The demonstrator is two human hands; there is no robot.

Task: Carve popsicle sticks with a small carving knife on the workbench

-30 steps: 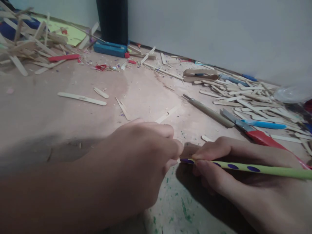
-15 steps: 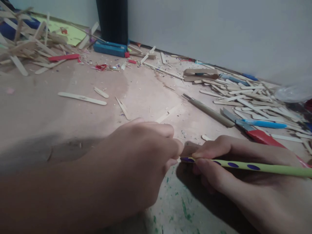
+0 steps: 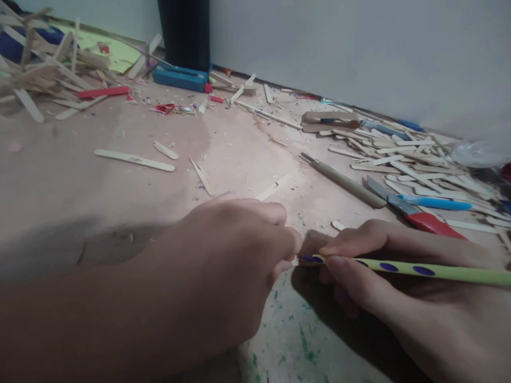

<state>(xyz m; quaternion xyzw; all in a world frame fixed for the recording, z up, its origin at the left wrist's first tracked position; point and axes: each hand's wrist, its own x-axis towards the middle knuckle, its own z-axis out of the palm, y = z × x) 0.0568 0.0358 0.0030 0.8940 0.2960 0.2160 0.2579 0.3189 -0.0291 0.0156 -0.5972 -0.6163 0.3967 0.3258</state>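
Observation:
My left hand [image 3: 235, 260] is closed in a pinch, its back toward me. Whatever sits between its fingertips is mostly hidden; only a small pale edge shows beside the thumb. From the right, my right hand [image 3: 415, 308] grips a yellow-green pencil [image 3: 467, 273] with purple oval spots. The pencil lies nearly level, its front end close to the left fingertips. I cannot tell whether its tip touches what they pinch. Green marks stain the surface under both hands. Just past the left knuckles lies a thin pale stick [image 3: 275, 185].
Loose craft sticks [image 3: 415, 165] heap at the right, another pile [image 3: 48, 74] at the far left. Right of centre lie a wooden-handled tool [image 3: 347, 183], a red-handled blade [image 3: 431, 224] and a blue tool [image 3: 443, 202]. A dark post [image 3: 184, 37] and wall stand behind.
My right hand and the pencil have shifted slightly to the right, with the pencil rolled or slid a little. My left hand stays almost in place, still pinched.

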